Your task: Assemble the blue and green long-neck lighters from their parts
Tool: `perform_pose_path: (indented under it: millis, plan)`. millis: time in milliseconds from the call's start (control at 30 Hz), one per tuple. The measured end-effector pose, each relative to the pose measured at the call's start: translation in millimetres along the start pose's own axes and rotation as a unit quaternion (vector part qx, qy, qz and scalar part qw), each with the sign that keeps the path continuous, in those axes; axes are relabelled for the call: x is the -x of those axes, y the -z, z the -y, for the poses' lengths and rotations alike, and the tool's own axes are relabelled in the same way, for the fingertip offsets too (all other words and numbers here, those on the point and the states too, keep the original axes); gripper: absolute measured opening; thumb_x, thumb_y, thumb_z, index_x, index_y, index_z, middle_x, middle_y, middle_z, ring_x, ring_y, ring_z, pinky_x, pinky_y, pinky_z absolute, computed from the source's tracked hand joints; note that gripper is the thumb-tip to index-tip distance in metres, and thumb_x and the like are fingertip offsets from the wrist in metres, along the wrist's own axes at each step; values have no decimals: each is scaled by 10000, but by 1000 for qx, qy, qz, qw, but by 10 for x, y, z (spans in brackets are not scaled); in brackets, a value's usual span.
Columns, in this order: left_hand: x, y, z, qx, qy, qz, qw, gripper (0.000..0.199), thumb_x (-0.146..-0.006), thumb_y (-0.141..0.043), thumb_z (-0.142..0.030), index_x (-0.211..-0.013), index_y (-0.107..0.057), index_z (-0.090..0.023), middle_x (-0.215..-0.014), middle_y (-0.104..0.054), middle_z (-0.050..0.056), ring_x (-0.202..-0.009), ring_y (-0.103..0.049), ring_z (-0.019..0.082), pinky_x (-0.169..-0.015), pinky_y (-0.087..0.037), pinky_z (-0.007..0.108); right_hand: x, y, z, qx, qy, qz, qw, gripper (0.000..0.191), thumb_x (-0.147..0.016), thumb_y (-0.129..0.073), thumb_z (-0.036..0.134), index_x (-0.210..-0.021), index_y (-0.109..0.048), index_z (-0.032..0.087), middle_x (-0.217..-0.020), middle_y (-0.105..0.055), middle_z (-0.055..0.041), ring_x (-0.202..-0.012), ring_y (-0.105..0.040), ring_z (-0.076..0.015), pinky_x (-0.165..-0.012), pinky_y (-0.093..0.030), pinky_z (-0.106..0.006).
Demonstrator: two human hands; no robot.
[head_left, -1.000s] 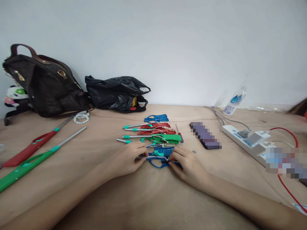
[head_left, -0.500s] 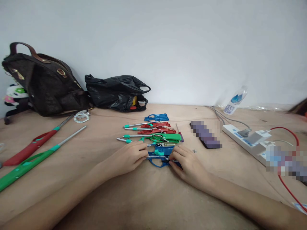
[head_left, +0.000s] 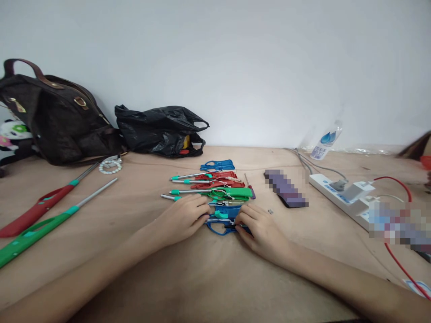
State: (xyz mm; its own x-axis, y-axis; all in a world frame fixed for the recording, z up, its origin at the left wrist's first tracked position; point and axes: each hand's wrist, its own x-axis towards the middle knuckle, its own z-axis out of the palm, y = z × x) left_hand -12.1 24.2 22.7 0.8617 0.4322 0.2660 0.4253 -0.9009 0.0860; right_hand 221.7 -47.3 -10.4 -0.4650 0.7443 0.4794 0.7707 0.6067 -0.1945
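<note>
Far to the left of my left hand (head_left: pixel 190 215), I see a panda toy (head_left: pixel 16 133) beside a dark backpack (head_left: pixel 67 125), whose contents are hidden. Closer, on that hand's left, lie a red lighter (head_left: pixel 37 208) and a green lighter (head_left: pixel 40 230), both long-nosed, with a beaded bracelet (head_left: pixel 110 171) above them. Beyond the left hand slumps a black plastic bag (head_left: pixel 151 130); something yellow (head_left: pixel 186 142) and something red (head_left: pixel 183 152) show at its opening.

My left hand curls, thumb and fingers drawn together, at the left end of the near blue casing (head_left: pixel 220 233); its fingertips hide the contact, so I cannot tell whether they grip. This casing lies between my hands, an open shell with a loop, holding a black part (head_left: pixel 230 227) and thin white wires (head_left: pixel 222 220). I judge it light, stiff, rather smooth plastic, the wires being fragile; its outer edges look the best hold. Beyond my hands lie a second blue casing (head_left: pixel 232 211), a green casing (head_left: pixel 240 193), red casings (head_left: pixel 235 183) and a farthest blue casing (head_left: pixel 222 165).

My right hand (head_left: pixel 257 226) pinches the near blue casing's right end. A screwdriver (head_left: pixel 252 192) lies beyond it, tiny metal pieces (head_left: pixel 270 211) just right. Farther right are a blurred purple object (head_left: pixel 286 190), a clear bottle (head_left: pixel 326 140), its fill unclear, and a white power strip (head_left: pixel 325 184) holding plugs (head_left: pixel 357 192).
</note>
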Motion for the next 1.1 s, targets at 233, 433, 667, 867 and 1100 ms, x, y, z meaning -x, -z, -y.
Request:
perform_pose_path:
  millis: [233,433,667,867,1100]
  plan:
    - [-183,-83,-18,55,12,17,998,153,-928,-447,-187,-1027,-564,-173,-977,-605,63,-901,-574,208,-762,-443,304,-6,13,3,0,-2,5,1000,107,-856,-510,97,-808,-537,188,-806,-579,-51,-750,-544,-199,-634,-442,-310]
    - [-237,-129,18,76,-4,17,997,190,-908,-404,-123,-877,-585,-167,-884,-605,54,-835,-568,194,-708,-435,294,-7,6,-4,5,0,9,1000,106,-868,-499,104,-807,-531,185,-809,-577,-54,-757,-536,-203,-643,-439,-317]
    - [-181,-86,-51,285,136,-56,947,128,-836,-532,-228,-761,-608,-158,-762,-626,31,-663,-549,140,-596,-447,246,-9,8,-4,8,6,3,1000,108,-850,-528,96,-800,-530,192,-801,-574,-45,-745,-537,-199,-631,-414,-304]
    - [-230,-115,-31,520,174,-19,836,229,-816,-601,-329,-965,-611,-156,-888,-584,39,-701,-543,135,-622,-490,269,-16,5,-3,11,6,6,1000,105,-855,-519,97,-797,-530,184,-801,-575,-49,-745,-529,-198,-629,-413,-306]
    - [-206,-85,-86,687,170,-11,706,236,-908,-545,-316,-1129,-545,-232,-866,-467,15,-711,-468,117,-614,-486,249,-20,10,-1,9,4,9,1000,110,-862,-504,101,-795,-536,182,-808,-576,-53,-753,-531,-196,-635,-422,-308]
